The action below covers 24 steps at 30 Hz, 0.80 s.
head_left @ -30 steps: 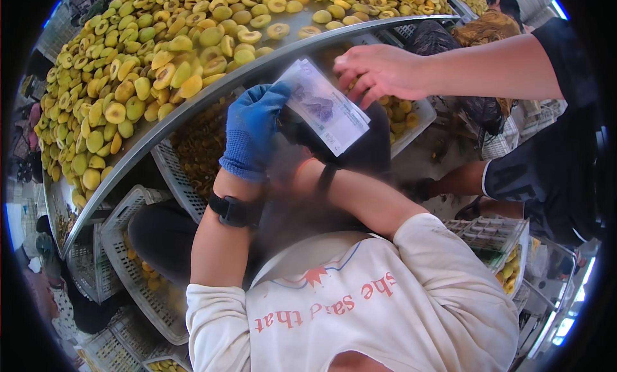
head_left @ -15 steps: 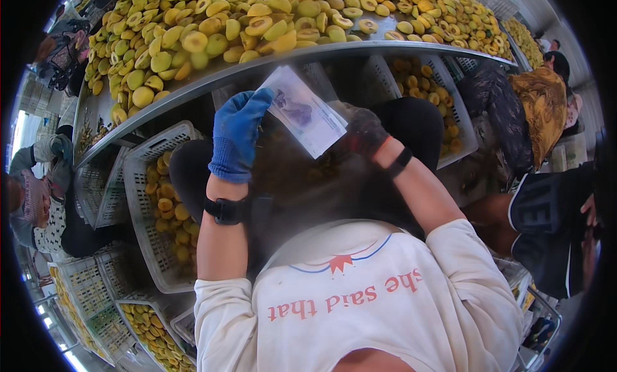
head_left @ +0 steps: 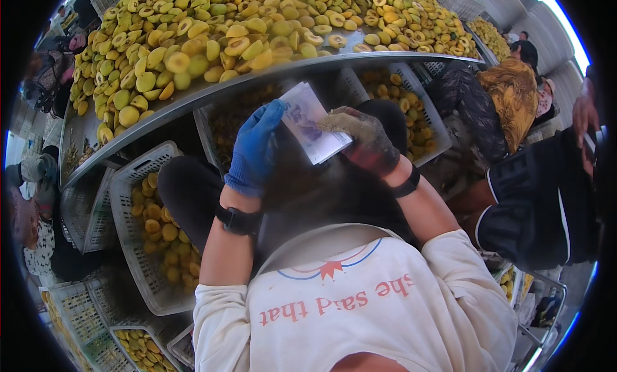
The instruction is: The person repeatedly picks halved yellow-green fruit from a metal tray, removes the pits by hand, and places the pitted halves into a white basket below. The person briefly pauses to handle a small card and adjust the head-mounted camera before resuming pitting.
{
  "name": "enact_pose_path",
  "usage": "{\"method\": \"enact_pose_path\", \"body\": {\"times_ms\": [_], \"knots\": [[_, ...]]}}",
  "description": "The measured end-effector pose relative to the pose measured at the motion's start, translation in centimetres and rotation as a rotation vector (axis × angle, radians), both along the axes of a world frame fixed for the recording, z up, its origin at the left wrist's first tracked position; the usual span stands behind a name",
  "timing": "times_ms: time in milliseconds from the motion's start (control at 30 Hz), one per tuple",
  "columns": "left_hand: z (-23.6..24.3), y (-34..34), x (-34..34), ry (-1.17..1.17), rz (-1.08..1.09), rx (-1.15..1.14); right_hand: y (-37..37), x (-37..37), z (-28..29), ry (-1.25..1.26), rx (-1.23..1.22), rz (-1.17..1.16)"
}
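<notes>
A thin stack of purple-and-white banknotes [head_left: 304, 115] is held between my two hands, in front of the metal table's edge. My left hand [head_left: 255, 147], in a blue knitted glove, grips the notes along their left side. The right hand [head_left: 366, 139] wears a dirty glove with a dark red back. Its thumb and fingers are closed on the notes' right edge, with the fingertips across the printed face. The lower edges of the notes are slightly fanned. My fingers beneath the stack are hidden.
Halved yellow fruit, apricot-like [head_left: 212, 25], cover the metal table [head_left: 193, 97] ahead. Fruit-filled plastic crates stand at my left [head_left: 122, 205] and beyond my right knee [head_left: 427, 96]. A person in dark shorts [head_left: 533, 205] stands close at right; other people sit farther off.
The view has shifted, so the table and crates sit farther left. My right fingers have moved over the notes' face, and the notes are turned slightly. Both hands keep hold.
</notes>
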<state>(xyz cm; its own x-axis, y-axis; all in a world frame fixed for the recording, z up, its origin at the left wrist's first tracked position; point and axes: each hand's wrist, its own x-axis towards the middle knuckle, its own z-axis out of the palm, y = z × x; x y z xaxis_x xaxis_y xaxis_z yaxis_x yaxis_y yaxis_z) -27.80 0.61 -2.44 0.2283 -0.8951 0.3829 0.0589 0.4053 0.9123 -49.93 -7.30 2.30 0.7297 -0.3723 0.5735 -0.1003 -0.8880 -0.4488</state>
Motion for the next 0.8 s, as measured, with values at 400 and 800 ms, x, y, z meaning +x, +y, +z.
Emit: {"method": "enact_pose_path", "body": {"times_ms": [400, 800], "knots": [[6.9, 2.5, -6.5, 0.395, -0.332, 0.012, 3.0, -2.0, 4.2, -0.037, 0.815, -0.222], [3.0, 0.7, -6.6, 0.582, -0.304, 0.184, 5.3, -4.9, 3.1, -0.148, 0.852, -0.393]]}}
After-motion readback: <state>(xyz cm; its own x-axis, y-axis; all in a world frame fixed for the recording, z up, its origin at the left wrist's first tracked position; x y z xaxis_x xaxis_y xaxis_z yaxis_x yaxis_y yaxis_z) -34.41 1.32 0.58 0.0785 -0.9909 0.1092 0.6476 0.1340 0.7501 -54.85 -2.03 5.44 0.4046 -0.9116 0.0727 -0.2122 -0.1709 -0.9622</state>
